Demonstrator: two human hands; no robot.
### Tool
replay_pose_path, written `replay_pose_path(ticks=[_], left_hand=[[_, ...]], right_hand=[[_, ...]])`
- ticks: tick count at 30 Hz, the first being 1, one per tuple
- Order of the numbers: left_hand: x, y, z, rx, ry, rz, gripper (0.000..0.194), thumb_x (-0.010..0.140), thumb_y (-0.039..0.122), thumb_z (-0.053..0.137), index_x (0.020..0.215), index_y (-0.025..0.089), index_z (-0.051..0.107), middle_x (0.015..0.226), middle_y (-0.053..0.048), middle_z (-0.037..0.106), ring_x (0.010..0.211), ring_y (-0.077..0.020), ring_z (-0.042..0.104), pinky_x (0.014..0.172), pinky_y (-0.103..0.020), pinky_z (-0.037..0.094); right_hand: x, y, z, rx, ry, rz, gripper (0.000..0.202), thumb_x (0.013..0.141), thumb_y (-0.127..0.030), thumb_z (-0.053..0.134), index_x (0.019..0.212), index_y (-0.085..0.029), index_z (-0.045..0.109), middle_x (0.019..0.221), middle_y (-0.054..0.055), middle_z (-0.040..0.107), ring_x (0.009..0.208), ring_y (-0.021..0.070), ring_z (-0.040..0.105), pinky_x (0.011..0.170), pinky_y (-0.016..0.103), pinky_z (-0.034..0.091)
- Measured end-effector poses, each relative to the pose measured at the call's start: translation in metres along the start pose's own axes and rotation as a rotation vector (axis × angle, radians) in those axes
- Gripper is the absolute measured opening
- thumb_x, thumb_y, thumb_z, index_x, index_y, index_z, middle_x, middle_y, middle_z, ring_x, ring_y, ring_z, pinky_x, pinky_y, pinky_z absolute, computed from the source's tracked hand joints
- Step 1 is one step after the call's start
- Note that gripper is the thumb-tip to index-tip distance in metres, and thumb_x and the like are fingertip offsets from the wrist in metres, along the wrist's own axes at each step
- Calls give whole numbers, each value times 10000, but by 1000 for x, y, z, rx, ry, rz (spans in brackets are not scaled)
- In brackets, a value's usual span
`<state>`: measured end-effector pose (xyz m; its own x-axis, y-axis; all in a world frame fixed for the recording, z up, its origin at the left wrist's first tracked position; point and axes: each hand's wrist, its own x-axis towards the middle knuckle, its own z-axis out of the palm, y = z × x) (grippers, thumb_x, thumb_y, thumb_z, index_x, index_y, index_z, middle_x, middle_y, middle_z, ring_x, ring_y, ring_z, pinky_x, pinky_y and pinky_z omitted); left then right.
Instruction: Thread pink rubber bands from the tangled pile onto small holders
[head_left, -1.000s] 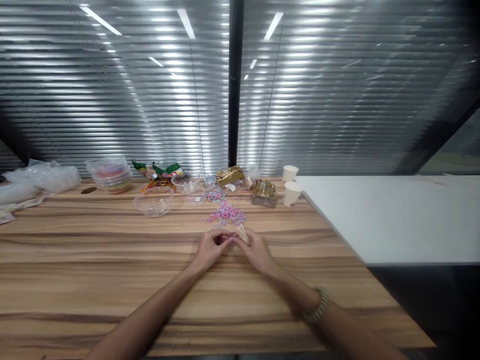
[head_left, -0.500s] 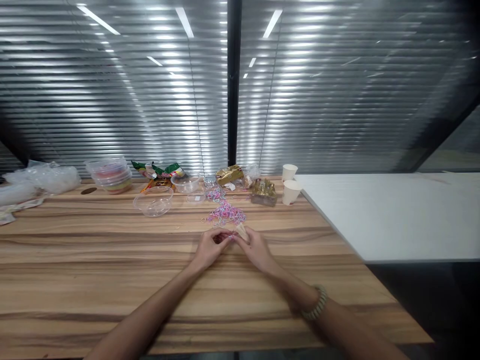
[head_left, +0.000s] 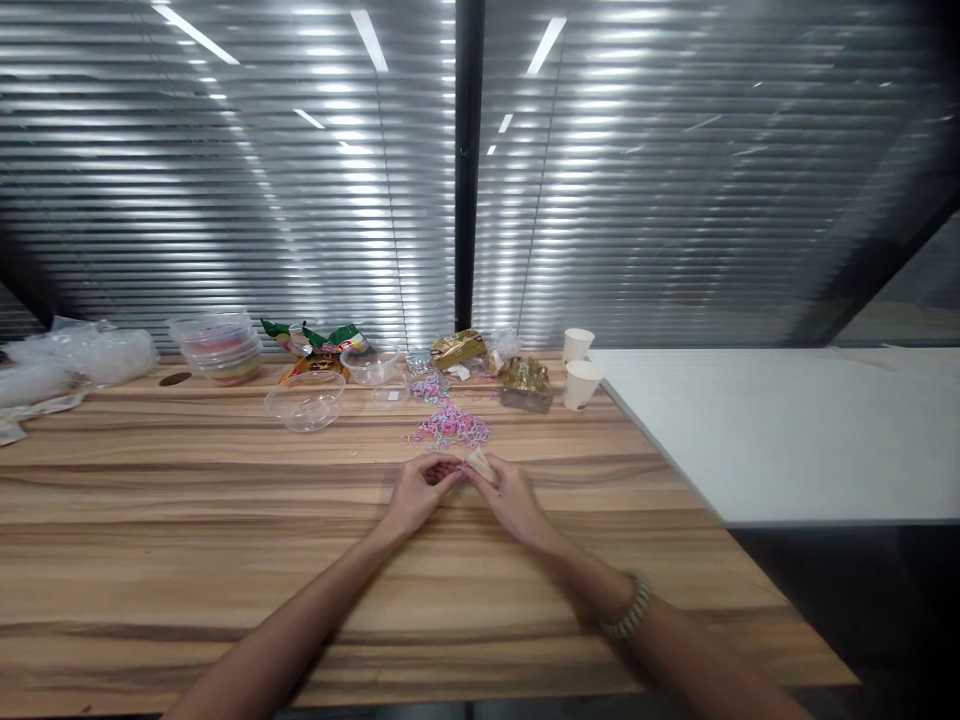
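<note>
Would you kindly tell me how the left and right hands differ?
The right hand holds a pale object, while the left hand curls around a gap. The right hand has a bracelet above it, the left hand none. Both hands come together near the colourful loops.

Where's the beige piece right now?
In the head view, the beige piece is near the centre in the right hand, close to the left hand, on the near side of the pink-and-blue heap.

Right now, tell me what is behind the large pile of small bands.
Behind the large pile are a smaller heap of bands and, farther back, a gold package. The package's far side and contents are hidden from this view.
</note>
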<state>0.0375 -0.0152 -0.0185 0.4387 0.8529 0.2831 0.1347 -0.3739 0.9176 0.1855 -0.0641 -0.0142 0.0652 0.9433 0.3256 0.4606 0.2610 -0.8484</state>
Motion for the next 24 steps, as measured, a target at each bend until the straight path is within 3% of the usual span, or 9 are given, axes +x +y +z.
replay_pose_path(ticks=[24], left_hand=[[0, 6, -1, 87, -22, 17, 277, 738, 379, 577, 859, 142, 653, 785, -61, 648, 711, -149, 571, 639, -235, 448]], right_hand=[[0, 0, -1, -30, 42, 32, 265, 785, -376, 491, 765, -135, 599, 684, 33, 601, 622, 141, 517, 586, 224, 381]])
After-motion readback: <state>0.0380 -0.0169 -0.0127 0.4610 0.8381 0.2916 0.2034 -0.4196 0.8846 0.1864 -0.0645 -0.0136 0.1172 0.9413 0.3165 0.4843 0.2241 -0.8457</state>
